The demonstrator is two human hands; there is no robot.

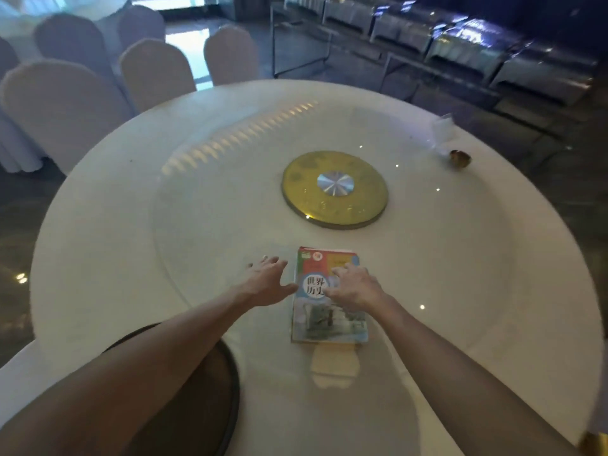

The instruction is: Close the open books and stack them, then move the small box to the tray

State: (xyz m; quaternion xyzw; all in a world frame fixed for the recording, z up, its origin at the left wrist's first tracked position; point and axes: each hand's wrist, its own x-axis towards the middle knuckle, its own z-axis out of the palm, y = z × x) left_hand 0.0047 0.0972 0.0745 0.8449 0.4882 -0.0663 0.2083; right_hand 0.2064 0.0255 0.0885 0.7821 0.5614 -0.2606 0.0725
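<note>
A closed book [329, 320] with a colourful cover lies on the glass turntable in front of me, stacked on another book whose edges show beneath it. My right hand [353, 284] rests flat on the cover, fingers spread. Just left of the stack, my left hand [266, 281] hovers open with its thumb near the book's left edge. A dark round tray [227, 390] sits at the table's near edge, largely hidden under my left forearm. The small box is not visible.
A gold disc [335, 189] marks the middle of the round white table [98, 225]. A crumpled clear wrapper [442, 131] and a small brown object [460, 158] lie at the far right. Covered chairs [158, 70] stand beyond the far left edge.
</note>
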